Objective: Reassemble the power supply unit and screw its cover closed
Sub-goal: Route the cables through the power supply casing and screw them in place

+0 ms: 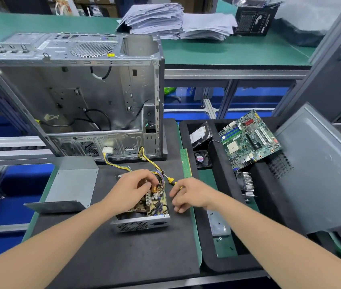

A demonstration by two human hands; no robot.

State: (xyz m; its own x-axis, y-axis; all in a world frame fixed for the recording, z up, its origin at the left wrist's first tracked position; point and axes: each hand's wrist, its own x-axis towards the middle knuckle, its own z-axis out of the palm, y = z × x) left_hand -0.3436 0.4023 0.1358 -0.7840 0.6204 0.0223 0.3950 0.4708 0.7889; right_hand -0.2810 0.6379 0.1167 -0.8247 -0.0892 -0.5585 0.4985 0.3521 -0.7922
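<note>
Yellow-handled screwdriver (172,181), green motherboard (249,138), grey metal cover (71,182), black foam mat (107,247), yellow wires (115,163).

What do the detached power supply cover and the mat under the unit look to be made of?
Power supply cover: bent sheet metal, probably steel, matte grey; thin folded edges show. Mat: probably black foam or rubber, dull and non-reflective, with a thick soft-looking edge.

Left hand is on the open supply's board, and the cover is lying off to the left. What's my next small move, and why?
Probably take up the screwdriver with the right hand, which is beside its handle: the left hand rests on the circuit board in the housing, so fixing it likely precedes fetching the cover.
</note>
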